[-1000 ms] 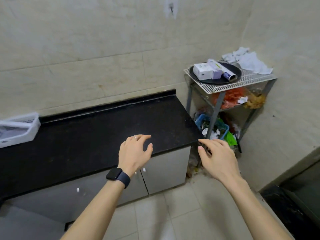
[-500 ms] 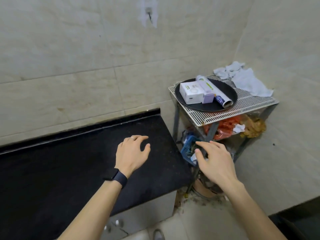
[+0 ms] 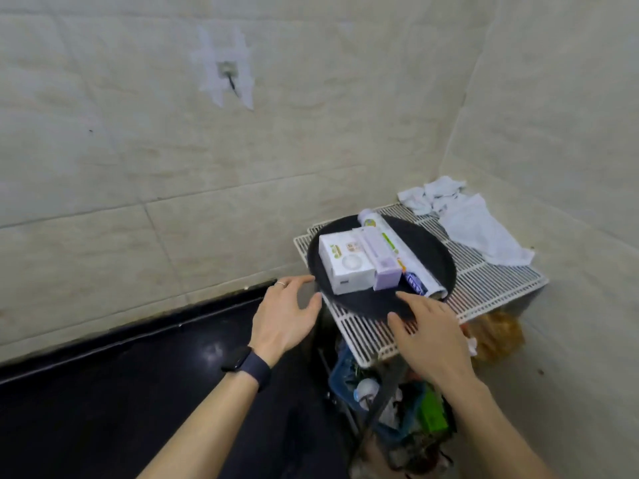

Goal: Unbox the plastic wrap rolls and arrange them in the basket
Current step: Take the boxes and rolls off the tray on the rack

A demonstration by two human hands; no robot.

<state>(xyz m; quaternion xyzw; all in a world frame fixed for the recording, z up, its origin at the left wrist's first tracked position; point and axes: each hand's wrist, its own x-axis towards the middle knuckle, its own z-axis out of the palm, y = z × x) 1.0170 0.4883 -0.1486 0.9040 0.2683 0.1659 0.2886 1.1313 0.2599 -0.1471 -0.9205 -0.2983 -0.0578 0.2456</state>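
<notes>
The left hand (image 3: 283,316) hangs with fingers spread and loosely bent, holding nothing, its fingertips just beside the left rim of a round black tray (image 3: 428,250); a thin ring sits on one finger and a dark watch (image 3: 247,366) wraps the wrist. The right hand (image 3: 432,337) is also empty, fingers nearly straight and slightly apart, its fingertips over the tray's near edge. Whether either hand touches the tray cannot be told. On the tray lie three things side by side. The plastic wrap roll (image 3: 397,248) is farthest right, flat on its side, its long axis running from the far left to the near right, so the near end points toward the right hand; it is white with a green strip, an orange patch and a blue label near that end. Touching its left side is a slim lilac box (image 3: 378,261), lying parallel, and left of that a wider white box (image 3: 345,264) with small printed pictures. The tray rests on a white wire rack (image 3: 484,288), with crumpled white cloths (image 3: 480,233) at its far right corner. A black counter (image 3: 138,392) lies under the left arm, against a beige tiled wall.
</notes>
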